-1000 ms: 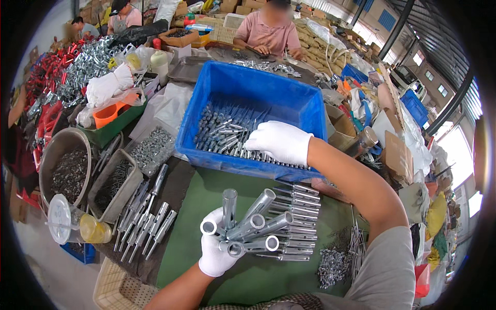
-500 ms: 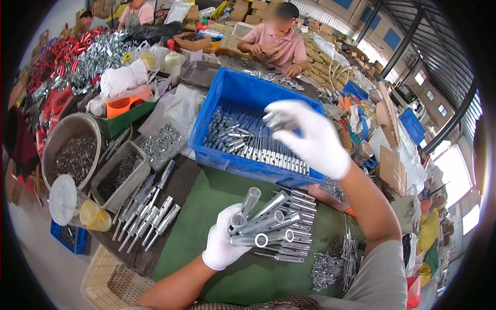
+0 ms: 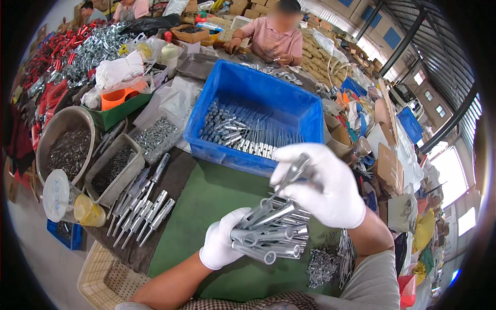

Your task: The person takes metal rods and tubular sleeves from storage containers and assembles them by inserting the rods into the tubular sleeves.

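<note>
Tubes (image 3: pixel 268 235) of smooth metal — stiff, slippery, likely heavy bundled — sit clamped in the left hand (image 3: pixel 219 247). The right hand (image 3: pixel 323 186) pinches one bolt (image 3: pixel 290 173) by its shank — best held mid-length.

One head-worn fisheye view, looking steeply down and forward across the green mat (image 3: pixel 206 206) from close above. The blue bin (image 3: pixel 310 111) sits upper centre; edges bend at the rim, and forearms enter from the bottom.

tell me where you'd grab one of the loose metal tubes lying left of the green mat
Probably the plain shank near the middle, from straight above. The loose metal tubes lie flat and nearly parallel on the dark mat, close together, so fingers fit better across one shaft than at its ends. The left hand is nearest.
</note>
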Demonstrator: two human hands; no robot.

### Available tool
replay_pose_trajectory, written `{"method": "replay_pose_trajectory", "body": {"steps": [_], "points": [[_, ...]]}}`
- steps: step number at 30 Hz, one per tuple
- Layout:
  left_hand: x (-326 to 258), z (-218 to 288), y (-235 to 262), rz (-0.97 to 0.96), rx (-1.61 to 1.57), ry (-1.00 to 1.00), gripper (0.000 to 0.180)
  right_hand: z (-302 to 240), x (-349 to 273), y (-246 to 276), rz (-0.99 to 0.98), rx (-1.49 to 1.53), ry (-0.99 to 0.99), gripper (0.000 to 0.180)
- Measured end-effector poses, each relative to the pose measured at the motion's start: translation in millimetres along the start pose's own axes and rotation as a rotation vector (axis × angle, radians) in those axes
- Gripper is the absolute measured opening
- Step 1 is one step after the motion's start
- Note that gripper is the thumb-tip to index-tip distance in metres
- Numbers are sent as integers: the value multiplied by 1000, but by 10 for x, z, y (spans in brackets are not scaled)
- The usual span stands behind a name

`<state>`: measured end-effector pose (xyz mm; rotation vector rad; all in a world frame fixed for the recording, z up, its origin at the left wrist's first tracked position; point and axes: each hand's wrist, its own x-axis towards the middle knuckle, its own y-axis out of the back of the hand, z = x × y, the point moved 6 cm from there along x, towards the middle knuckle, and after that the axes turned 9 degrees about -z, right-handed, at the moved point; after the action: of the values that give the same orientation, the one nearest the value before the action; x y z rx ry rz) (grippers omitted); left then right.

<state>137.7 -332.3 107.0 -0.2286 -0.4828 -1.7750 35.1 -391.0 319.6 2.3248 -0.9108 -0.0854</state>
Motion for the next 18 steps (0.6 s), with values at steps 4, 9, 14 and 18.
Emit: {"method": "replay_pose_trajectory", "body": {"steps": [4,9,14,18], "points": [[-50,53,30,15,31,-91,69,-11,-31,-150,-86,-143,31,36],[33,260,59,-29,117,-117,70,-4,-147,-96,-67,-330,260,32],[70,407,110,-45,219,-146,66,64,-166,-60,-56,-209,195,31],[61,389,78,-60,157,-140,63,108,-182,-43,-113,-216,209,30]]}}
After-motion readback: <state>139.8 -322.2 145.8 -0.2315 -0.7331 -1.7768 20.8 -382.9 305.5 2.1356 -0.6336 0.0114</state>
